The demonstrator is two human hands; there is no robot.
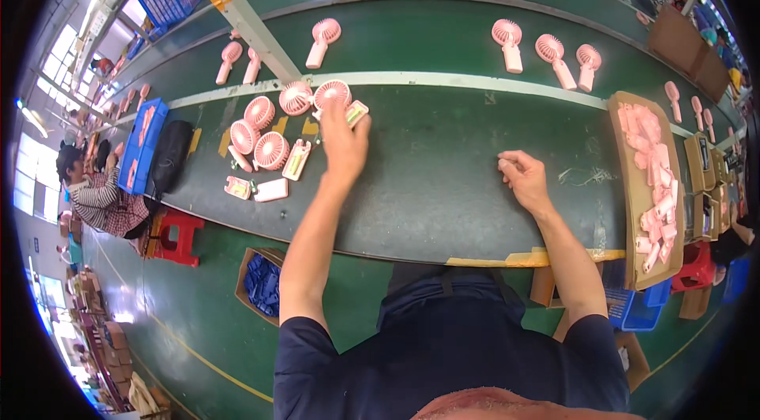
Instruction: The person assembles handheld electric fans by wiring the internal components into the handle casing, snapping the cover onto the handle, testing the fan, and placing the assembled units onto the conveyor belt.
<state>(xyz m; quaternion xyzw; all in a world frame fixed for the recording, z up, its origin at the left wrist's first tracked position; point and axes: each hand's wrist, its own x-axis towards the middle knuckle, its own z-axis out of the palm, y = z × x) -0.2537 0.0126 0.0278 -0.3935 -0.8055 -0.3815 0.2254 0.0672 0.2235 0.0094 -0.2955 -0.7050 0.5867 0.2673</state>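
Observation:
My left hand (pixel 343 143) reaches to the far left-middle of the dark green bench, its fingers closed around a pink handheld fan (pixel 332 93). The fan's handle is open and shows something yellow-green inside. Beside it lie several more pink fans (pixel 271 150), some with opened handles. Pink handle covers (pixel 271 190) lie nearer to me. My right hand (pixel 524 180) rests over the right middle of the bench, thumb and fingers curled together. Whether something small is between them is hidden.
At the right end, a cardboard tray (pixel 631 242) holds pink handle parts. A conveyor (pixel 419 40) beyond the pale rail carries several finished-looking pink fans (pixel 507 40). A metal post (pixel 245 16) rises at the rail. On the left stand a blue bin (pixel 133 167) and a black bag (pixel 171 157).

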